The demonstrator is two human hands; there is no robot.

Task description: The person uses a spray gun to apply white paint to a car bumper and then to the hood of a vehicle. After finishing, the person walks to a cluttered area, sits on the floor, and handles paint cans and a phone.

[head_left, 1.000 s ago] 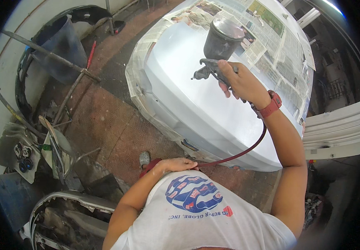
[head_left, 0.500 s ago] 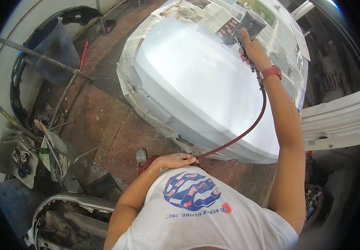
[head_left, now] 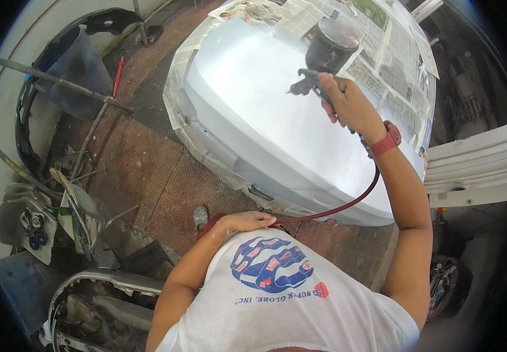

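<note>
Spray gun found raised above the white car panel, towards that panel's papered edge; nozzle directed to the left. Clearance between nozzle and surface cannot be determined from this angle. A dark, lidded cup sits on top of the gun and is slightly tilted; in view it overlaps the newspaper sheets that border the panel along its far and right edges.

Right hand: clamped on the gun's handle, with a red watch at the wrist. A dark red hose hangs from below that wrist and curves back across the panel's near edge towards the person's waist. Left hand: at the waist, fingers drawn together on the hose; undersides of the fingers hidden.

Panel surface: pale, glossy, with a bright reflection near its middle. Masking material skirts its left edge.

Patterned reddish floor to the left. On it, near the wall, a blue-grey tub stands behind a metal frame.
</note>
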